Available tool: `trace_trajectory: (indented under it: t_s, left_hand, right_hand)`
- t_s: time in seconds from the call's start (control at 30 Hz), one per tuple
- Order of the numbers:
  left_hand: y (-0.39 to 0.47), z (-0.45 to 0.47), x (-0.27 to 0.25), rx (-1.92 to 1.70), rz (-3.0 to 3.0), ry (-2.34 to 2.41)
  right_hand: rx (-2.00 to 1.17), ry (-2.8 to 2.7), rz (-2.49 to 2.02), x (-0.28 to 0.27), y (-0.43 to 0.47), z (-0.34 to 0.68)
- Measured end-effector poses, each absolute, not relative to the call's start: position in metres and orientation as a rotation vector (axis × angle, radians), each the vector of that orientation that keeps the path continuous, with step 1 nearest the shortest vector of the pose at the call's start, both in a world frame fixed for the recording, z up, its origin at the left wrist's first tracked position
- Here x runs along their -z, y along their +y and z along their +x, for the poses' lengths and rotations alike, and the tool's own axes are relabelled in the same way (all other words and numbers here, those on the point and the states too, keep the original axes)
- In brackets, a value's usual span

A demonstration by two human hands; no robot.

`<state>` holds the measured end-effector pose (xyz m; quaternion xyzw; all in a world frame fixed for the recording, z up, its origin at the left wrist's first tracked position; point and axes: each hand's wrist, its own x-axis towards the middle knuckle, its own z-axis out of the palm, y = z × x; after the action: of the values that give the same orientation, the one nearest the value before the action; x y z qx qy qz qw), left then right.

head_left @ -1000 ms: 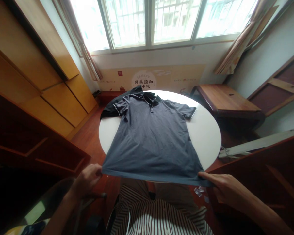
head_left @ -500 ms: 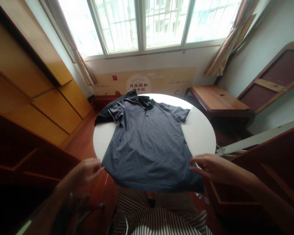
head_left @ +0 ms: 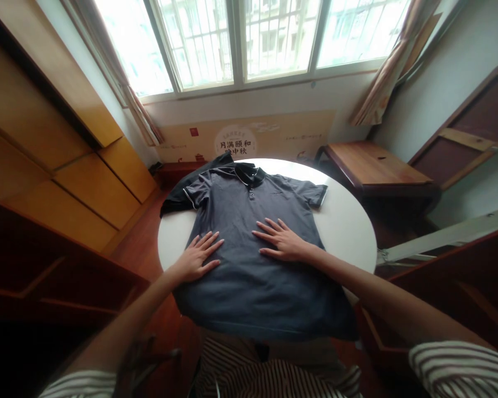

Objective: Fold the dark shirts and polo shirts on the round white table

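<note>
A dark grey polo shirt (head_left: 249, 221) lies face up on a round white table (head_left: 348, 232), its collar toward the window and its hem hanging over the near edge. My left hand (head_left: 199, 257) rests flat on the shirt's left side with fingers spread. Flat on the middle of the shirt lies my right hand (head_left: 280, 240), fingers apart. Neither hand holds anything.
A black garment (head_left: 178, 199) lies under the shirt's left sleeve at the table's far left. A wooden bench (head_left: 373, 168) stands to the right. Wooden cabinets (head_left: 66, 182) line the left wall. A window (head_left: 249, 38) and a printed board (head_left: 236, 141) are behind the table.
Both hands let go of the shirt's hem corners and moved forward onto the shirt, where they now lie flat. The hem dropped over the table's near edge.
</note>
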<state>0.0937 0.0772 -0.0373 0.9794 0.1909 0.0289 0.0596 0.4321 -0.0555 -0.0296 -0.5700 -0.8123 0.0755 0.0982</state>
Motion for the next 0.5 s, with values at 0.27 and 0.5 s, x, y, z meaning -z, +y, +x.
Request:
trace_trajectory:
  t_s: [0.27, 0.5]
  left_hand:
    - [0.06, 0.045, 0.041, -0.177, 2.989, 0.703]
    - [0.099, 0.152, -0.023, -0.406, 2.94, 0.592]
  right_hand:
    - [-0.26, -2.248, -1.616, 0.039, -0.135, 0.459]
    - [-0.297, -0.568, -2.066, 0.012, -0.045, 0.58]
